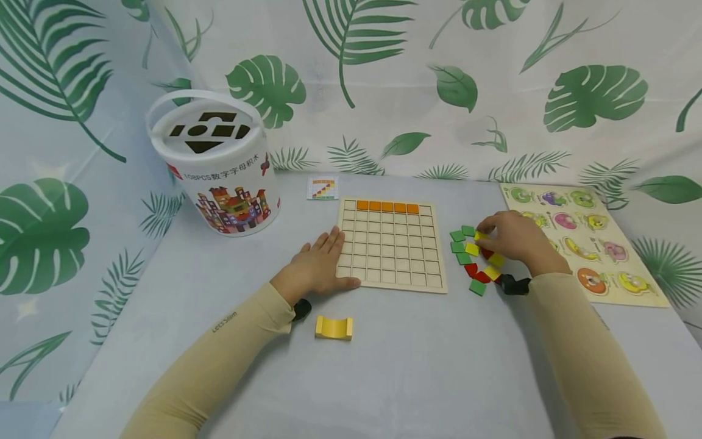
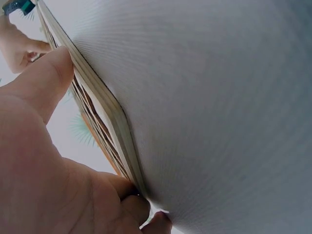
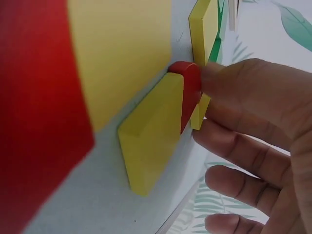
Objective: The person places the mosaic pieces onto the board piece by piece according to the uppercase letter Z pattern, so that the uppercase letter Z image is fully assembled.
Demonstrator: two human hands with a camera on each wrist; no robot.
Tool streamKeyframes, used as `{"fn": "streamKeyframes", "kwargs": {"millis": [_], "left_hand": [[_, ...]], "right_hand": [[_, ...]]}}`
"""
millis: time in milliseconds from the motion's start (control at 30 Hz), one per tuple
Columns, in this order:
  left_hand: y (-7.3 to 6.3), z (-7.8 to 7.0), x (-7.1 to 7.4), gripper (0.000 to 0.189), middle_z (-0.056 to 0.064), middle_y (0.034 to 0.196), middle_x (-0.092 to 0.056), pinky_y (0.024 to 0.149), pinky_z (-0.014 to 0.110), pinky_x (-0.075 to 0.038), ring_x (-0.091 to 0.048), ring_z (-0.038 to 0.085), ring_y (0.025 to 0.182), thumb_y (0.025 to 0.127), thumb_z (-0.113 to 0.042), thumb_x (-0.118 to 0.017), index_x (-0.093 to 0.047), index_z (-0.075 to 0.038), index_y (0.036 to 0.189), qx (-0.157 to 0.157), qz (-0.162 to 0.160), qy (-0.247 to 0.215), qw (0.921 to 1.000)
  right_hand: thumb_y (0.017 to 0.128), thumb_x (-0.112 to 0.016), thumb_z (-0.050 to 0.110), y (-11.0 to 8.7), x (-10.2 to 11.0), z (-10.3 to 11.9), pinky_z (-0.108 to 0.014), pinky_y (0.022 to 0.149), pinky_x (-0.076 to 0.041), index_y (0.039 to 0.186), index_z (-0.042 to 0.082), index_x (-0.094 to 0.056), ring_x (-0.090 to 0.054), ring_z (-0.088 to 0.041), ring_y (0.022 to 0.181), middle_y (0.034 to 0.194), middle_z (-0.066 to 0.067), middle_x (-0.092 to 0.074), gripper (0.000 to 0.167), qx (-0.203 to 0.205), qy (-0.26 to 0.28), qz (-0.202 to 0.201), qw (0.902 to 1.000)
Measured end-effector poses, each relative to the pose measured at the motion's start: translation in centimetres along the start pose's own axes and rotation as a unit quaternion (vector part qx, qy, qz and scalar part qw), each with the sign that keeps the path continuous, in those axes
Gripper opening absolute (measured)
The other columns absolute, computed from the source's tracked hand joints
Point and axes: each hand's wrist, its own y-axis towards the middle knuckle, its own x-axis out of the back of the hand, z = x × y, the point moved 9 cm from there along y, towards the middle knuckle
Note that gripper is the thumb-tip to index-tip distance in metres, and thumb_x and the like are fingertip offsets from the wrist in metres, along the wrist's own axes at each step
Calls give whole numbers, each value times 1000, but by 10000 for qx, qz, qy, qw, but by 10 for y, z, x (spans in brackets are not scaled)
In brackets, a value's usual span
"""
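A wooden grid board (image 1: 392, 247) lies on the table, with several orange square tiles (image 1: 387, 207) in its top row. My left hand (image 1: 318, 265) rests against the board's left side, fingers straight, thumb touching the lower left edge. In the left wrist view the thumb (image 2: 46, 80) presses the board's rim (image 2: 124, 129). Right of the board, my right hand (image 1: 515, 239) pinches a yellow tile (image 1: 481, 236) among loose green tiles (image 1: 464, 259), red pieces (image 1: 471, 270) and yellow tiles (image 1: 492, 272). In the right wrist view, the thumb and fingers partly hide that yellow tile (image 3: 199, 114).
A white lidded bucket (image 1: 219, 177) stands at the back left. Behind the board lies a small pattern card (image 1: 323, 188). A fruit puzzle board (image 1: 598, 244) is at the right, partly under the right hand. A yellow arched block (image 1: 334, 328) sits near the left forearm.
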Motion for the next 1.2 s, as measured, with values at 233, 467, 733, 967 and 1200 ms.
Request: {"fn": "streamKeyframes", "kwargs": {"millis": [233, 467, 733, 967, 1200], "left_hand": [[1, 0, -1, 113, 7, 177, 9, 133, 55, -14, -1, 30, 165, 95, -75, -52, 5, -9, 167, 38, 22, 1, 10000], [1, 0, -1, 113, 8, 177, 8, 132, 56, -15, -2, 30, 165, 95, -74, -53, 4, -9, 167, -9, -22, -33, 10000], [0, 1, 1, 113, 8, 177, 7, 132, 56, -16, -4, 31, 165, 95, -74, -54, 3, -8, 168, -49, -83, -107, 9999], [2, 3, -2, 114, 7, 177, 8, 132, 56, -16, -4, 30, 165, 94, -76, -52, 4, -9, 168, -26, -85, -40, 10000], [2, 2, -2, 114, 6, 177, 9, 133, 55, -15, -3, 29, 165, 94, -77, -51, 5, -10, 168, -27, -79, -57, 9999]], "right_hand": [[92, -78, 29, -1, -1, -5, -55, 87, -56, 122, 2, -74, -59, -38, 102, 119, -25, -71, 40, -169, 149, 6, 9997], [91, -78, 26, 0, 5, 0, -57, 90, -53, 122, 1, -74, -55, -40, 106, 119, -25, -69, 41, -158, 256, -276, 9992], [91, -74, 21, 8, 13, 24, -60, 97, -49, 119, 2, -75, -56, -39, 108, 115, -22, -72, 34, 322, 265, -622, 9972], [92, -76, 20, 24, 5, 58, -57, 97, -50, 119, 3, -77, -60, -35, 107, 113, -18, -75, 32, 849, 228, -599, 9943], [92, -78, 19, 38, 4, 91, -55, 99, -49, 118, 3, -77, -60, -34, 106, 112, -16, -76, 31, 987, 221, -572, 9932]]}}
